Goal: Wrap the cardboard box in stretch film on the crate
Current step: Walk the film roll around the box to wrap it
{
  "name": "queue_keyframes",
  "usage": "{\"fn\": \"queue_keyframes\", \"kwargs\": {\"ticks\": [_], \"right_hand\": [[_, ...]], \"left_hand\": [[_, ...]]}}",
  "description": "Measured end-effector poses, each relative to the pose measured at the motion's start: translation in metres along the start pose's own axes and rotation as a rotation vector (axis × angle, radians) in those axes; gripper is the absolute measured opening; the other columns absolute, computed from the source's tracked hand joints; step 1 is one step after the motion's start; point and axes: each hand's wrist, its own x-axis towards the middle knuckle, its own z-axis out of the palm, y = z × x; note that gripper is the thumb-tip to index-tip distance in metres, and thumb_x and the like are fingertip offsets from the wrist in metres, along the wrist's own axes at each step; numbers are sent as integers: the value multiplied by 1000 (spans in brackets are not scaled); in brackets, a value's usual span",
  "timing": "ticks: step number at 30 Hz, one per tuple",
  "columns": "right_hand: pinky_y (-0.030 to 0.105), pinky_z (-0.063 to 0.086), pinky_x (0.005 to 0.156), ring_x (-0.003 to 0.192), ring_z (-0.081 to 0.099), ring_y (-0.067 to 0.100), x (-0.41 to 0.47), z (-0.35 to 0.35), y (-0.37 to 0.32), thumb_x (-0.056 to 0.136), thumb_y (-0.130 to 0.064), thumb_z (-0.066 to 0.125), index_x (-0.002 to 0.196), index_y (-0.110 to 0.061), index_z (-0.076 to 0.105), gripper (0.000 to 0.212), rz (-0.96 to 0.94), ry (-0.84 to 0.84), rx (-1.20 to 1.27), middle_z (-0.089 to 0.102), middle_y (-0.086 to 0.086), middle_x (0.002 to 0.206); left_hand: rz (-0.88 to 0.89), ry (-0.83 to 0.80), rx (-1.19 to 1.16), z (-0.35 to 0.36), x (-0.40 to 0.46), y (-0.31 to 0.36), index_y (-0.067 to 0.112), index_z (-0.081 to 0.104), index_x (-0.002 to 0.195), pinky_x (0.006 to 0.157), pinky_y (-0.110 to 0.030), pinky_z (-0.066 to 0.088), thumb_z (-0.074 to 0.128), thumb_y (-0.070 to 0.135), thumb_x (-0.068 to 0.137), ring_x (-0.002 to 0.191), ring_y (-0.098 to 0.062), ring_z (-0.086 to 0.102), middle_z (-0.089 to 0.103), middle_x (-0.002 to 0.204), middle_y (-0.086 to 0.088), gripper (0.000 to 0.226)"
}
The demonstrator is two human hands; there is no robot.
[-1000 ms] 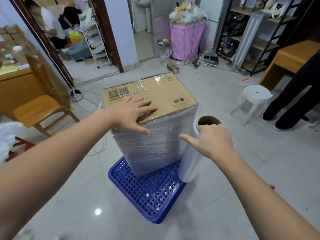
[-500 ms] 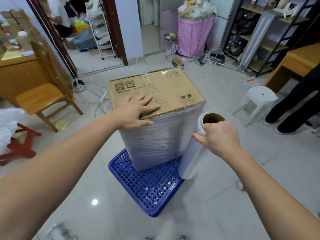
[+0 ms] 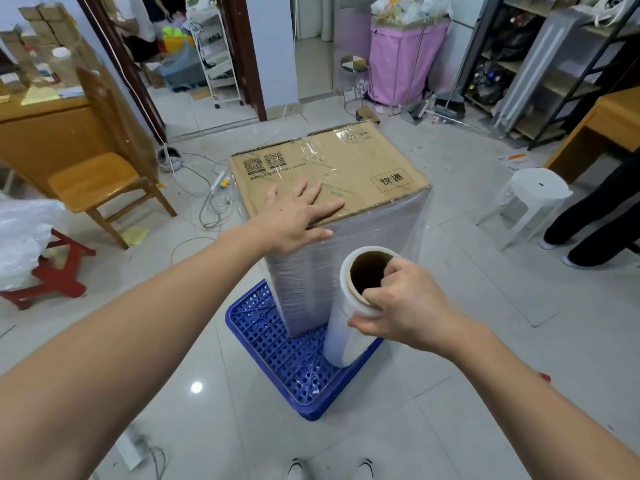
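Observation:
A tall cardboard box [image 3: 346, 168] stands upright on a blue plastic crate [image 3: 277, 355] on the tiled floor. Its sides are covered in layers of clear stretch film; the brown top is bare. My left hand [image 3: 298, 216] lies flat on the near edge of the box top, fingers spread. My right hand [image 3: 405, 306] grips the top of a stretch film roll [image 3: 349, 320], which hangs upright just in front of the box's near corner, its brown core open toward me. Film runs from the roll to the box's right side.
A wooden chair [image 3: 104, 181] and desk stand at left, with a red stool [image 3: 59, 271] and cables [image 3: 207, 209] on the floor. A white stool [image 3: 533, 195] and a standing person's legs [image 3: 602, 223] are at right. My shoes [image 3: 332, 469] show below.
My viewpoint has swung around the box toward its left. The roll in my right hand came across to the box's near corner. My left hand stayed on the box top.

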Motion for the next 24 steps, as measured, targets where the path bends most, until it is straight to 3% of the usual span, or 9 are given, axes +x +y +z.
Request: {"fn": "queue_keyframes", "kwargs": {"ticks": [4, 6, 9, 13, 15, 17, 20, 22, 24], "right_hand": [[24, 43, 61, 59, 26, 17, 4, 3, -9, 66, -44, 82, 47, -20, 50, 44, -109, 52, 46, 41, -6, 40], [27, 46, 63, 58, 28, 18, 7, 2, -8, 71, -47, 75, 48, -23, 43, 46, -126, 21, 61, 42, -5, 40], [34, 49, 64, 62, 32, 18, 13, -2, -7, 77, -56, 57, 55, -24, 33, 46, -99, -126, 38, 37, -8, 44], [38, 48, 78, 80, 45, 22, 17, -21, -25, 88, -51, 55, 78, -23, 39, 34, -21, -429, -32, 45, -7, 64], [39, 48, 74, 83, 49, 25, 19, -29, -42, 90, -44, 55, 96, -21, 39, 29, 27, -401, -40, 46, -5, 68], [36, 44, 65, 76, 53, 25, 24, -30, -63, 86, -55, 56, 101, -20, 39, 41, 135, -361, -85, 45, -5, 65], [32, 29, 60, 49, 45, 21, 35, -14, -87, 75, -80, 47, 80, -18, 42, 63, 330, -264, -187, 40, -6, 48], [31, 31, 56, 43, 32, 21, 40, -3, -95, 76, -73, 54, 68, -18, 37, 59, 397, -150, -223, 40, -3, 41], [34, 41, 59, 54, 36, 24, 43, 4, -104, 84, -59, 62, 70, -19, 36, 49, 492, -144, -179, 52, 2, 51]], "left_hand": [[0, 3, -16, 3, -4, 0, 53, 12, 159, 122, -68, -5, 39, 61, 103, 159, -28, -6, -5, 173, -6, 63], [-5, 10, -7, 4, -3, -1, 53, 12, 159, 121, -69, -4, 39, 62, 103, 159, -28, -6, -4, 173, -6, 63], [1, 29, -9, 6, -2, 0, 54, 13, 159, 121, -70, -3, 40, 63, 102, 160, -28, -5, -3, 174, -5, 64], [-10, 31, -9, 6, -3, -1, 54, 13, 159, 121, -70, -4, 40, 64, 102, 160, -28, -5, -3, 174, -4, 64], [-10, 36, -4, 7, -2, 0, 55, 13, 159, 121, -69, -4, 40, 64, 102, 160, -28, -5, -3, 174, -4, 63], [-5, 51, -7, 9, -1, -2, 56, 13, 158, 121, -70, -3, 39, 66, 101, 160, -28, -4, -2, 174, -4, 63], [17, 86, 0, 12, -2, -5, 57, 13, 158, 121, -69, -1, 38, 68, 100, 160, -28, -1, 0, 174, -3, 63], [29, 114, 2, 15, -4, -8, 57, 13, 158, 122, -68, -1, 36, 70, 100, 160, -27, 0, 1, 174, -2, 64], [41, 119, -9, 16, -4, -9, 57, 12, 158, 123, -67, -2, 35, 71, 100, 160, -26, -1, 0, 174, -1, 64]]}}
